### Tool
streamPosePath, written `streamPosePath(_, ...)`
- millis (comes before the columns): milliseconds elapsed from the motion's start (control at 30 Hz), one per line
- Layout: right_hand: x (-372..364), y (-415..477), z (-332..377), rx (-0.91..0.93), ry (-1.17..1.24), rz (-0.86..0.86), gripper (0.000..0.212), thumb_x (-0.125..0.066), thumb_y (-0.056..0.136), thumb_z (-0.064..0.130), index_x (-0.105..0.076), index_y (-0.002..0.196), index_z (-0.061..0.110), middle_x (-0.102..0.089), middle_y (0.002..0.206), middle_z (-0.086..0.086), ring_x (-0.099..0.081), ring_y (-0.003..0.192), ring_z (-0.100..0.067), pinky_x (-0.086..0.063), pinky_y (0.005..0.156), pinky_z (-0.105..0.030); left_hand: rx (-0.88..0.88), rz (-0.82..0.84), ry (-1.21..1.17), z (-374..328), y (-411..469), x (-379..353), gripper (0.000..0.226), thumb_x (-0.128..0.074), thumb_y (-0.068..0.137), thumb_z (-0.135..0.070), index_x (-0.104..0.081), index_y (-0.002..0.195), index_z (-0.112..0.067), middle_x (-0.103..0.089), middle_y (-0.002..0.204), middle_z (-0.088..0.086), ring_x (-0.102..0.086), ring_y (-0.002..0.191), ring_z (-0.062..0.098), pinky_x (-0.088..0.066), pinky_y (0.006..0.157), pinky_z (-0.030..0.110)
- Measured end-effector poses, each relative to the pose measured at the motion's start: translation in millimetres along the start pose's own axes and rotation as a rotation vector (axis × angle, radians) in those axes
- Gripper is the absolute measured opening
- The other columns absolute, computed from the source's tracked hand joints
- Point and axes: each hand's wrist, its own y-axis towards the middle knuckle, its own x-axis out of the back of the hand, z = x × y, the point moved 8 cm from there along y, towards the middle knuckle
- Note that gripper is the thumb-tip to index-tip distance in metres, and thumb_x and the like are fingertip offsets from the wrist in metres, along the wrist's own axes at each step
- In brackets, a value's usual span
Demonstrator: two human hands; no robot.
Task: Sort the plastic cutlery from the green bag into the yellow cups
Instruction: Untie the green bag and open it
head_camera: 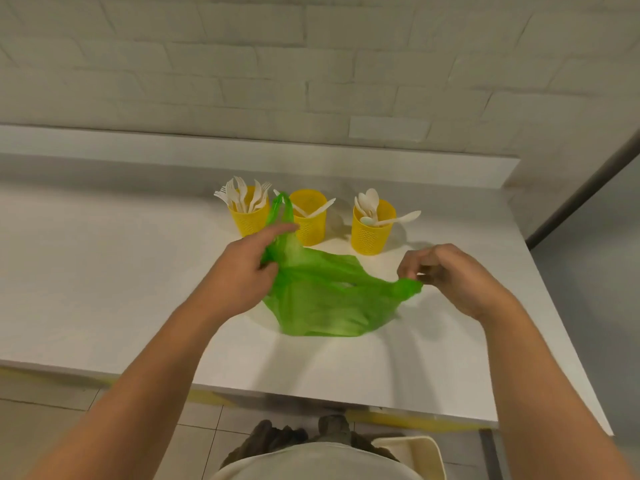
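A thin green plastic bag (322, 299) lies slack on the white counter (104, 289), stretched between my hands. My left hand (242, 271) holds its left handle, whose loop sticks up in front of the cups. My right hand (446, 271) pinches the right handle with curled fingers. Behind the bag stand three yellow perforated cups: the left cup (247, 220) holds white forks (242, 197), the middle cup (310, 220) holds white knives (320, 209), the right cup (372, 230) holds white spoons (369, 202). I cannot tell what is inside the bag.
A white brick wall and a low ledge (242, 154) back the counter. The counter's right edge drops off near a dark strip (588, 174). Below the front edge are a tiled floor (52, 427) and a cream bin (415, 452).
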Motion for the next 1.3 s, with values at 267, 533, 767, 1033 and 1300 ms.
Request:
streamPosePath(267,-60.4,39.9,-17.4,-0.129,-1.091,0.009,0.055,-0.059,0.086,0.067,-0.052,0.122,0.026,-0.055,0.117,-0.001,-0.056,0.103,-0.026,-0.050,0.082,-0.042,-0.040,-0.237,0.240,-31.4,3.8,22.7,0.029,-0.072,0.090,-0.032,-0.075,0.119,-0.031,-0.073,0.086,0.001,-0.065,0.075,0.023,-0.054,0.076,0.033)
streamPosePath(533,-1.7,45.5,-27.7,-0.275,-0.601,-0.382,0.013,-0.061,0.092,0.006,-0.071,0.097,0.012,-0.067,0.092,-0.008,-0.066,0.087,-0.030,-0.047,0.066,-0.029,0.078,-0.261,0.329,-10.0,-2.4,46.6,0.063,-0.070,0.081,-0.005,-0.057,0.142,-0.013,-0.065,0.117,0.020,-0.064,0.097,0.041,-0.054,0.087,0.044)
streamPosePath(767,-32.5,39.4,-33.3,-0.304,0.574,-0.251,0.036,-0.042,0.099,-0.007,-0.067,0.120,0.007,-0.073,0.103,-0.014,-0.071,0.083,-0.025,-0.058,0.078,-0.043,-0.088,-0.290,0.673,-60.0,-24.6,-5.4,0.081,-0.082,0.068,-0.058,-0.061,0.129,-0.011,-0.018,0.164,0.027,-0.029,0.143,0.048,-0.034,0.114,0.055)
streamPosePath(1033,-40.4,34.1,-41.6,-0.414,0.788,-0.201,0.023,-0.051,0.101,0.014,-0.071,0.107,0.005,-0.075,0.089,-0.016,-0.073,0.073,-0.028,-0.064,0.063,-0.043,0.087,0.009,0.501,-15.1,35.0,-59.3,0.019,-0.060,0.091,-0.021,-0.067,0.108,-0.016,-0.071,0.101,0.015,-0.067,0.093,0.041,-0.055,0.076,0.043)
streamPosePath(1300,7.1,41.5,-18.0,-0.088,-0.924,-0.186,0.022,-0.071,0.084,0.016,-0.066,0.105,0.021,-0.055,0.082,-0.001,-0.063,0.084,-0.029,-0.050,0.072,-0.037,0.615,0.216,-0.909,41.4,35.0,-45.2,0.025,-0.066,0.097,-0.019,-0.074,0.114,-0.003,-0.075,0.114,0.021,-0.077,0.084,0.027,-0.065,0.074,0.040)
